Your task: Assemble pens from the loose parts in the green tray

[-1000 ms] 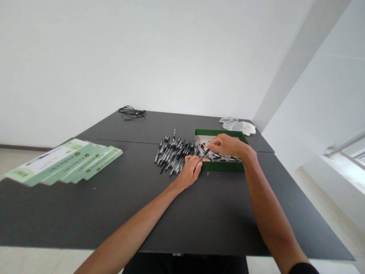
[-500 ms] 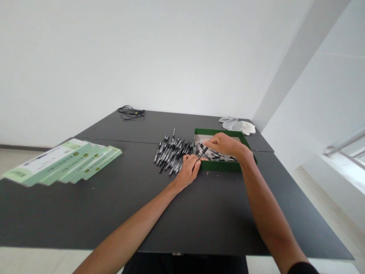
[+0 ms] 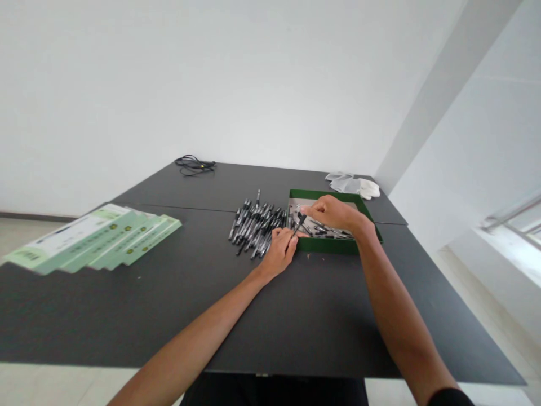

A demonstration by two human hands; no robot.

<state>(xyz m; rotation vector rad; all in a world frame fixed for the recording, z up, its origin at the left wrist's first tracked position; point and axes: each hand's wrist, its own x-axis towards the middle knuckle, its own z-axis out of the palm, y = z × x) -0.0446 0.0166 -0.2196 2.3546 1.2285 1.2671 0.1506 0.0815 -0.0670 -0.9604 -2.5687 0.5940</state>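
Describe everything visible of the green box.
Shallow, open-topped and rectangular, the green box has a pale floor and looks like cardboard. It lies flat on the table, right of the pen heap, holding scattered pen parts. The right hand is over it; the left hand, at its near left corner, may touch it.

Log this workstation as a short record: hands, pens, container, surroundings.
left hand: holds a pen, tilted
right hand: over the tray, fingertips near the pen; grip unclear
tray: green, loose small parts inside
pen pile: left of the tray
far left: overlapping green-and-white boxes
back left: black cable
back right: white, glove-like items
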